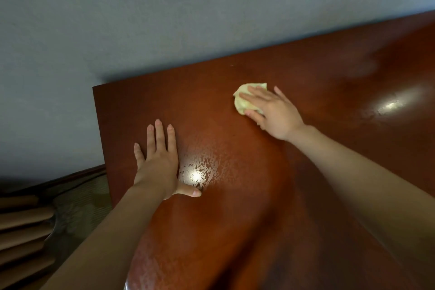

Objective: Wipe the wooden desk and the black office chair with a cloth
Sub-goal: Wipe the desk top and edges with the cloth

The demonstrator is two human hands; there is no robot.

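The wooden desk [259,207] filled the lower right and centre of the frame, its reddish top running up to a grey wall [141,7] across the upper half. The black office chair was nowhere in view, so that half of the job looked not yet begun. At the lower left edge sat some brown slatted shape, too dim and cut off to name with any confidence. Both bare forearms reached in from the bottom. The left hand [157,162] lay flat on the desk left of centre, fingers straight and together, thumb stuck out sideways, holding nothing; it seemed to be bracing the body. The right hand [275,113], right of centre and higher in the frame, was spread wide over a crumpled pale yellow cloth [242,99], straight fingers pressing it down on the wood, the thumb along its lower edge. Beside the left thumb a speckled, smeary patch [200,169] showed under the glare. To wipe well, the cloth probably wanted opening out flatter for more contact, then drawing in overlapping strokes toward that patch and on to the desk's left edge, with steady pressure from the palm and the left hand lifted clear before the cloth reached it.
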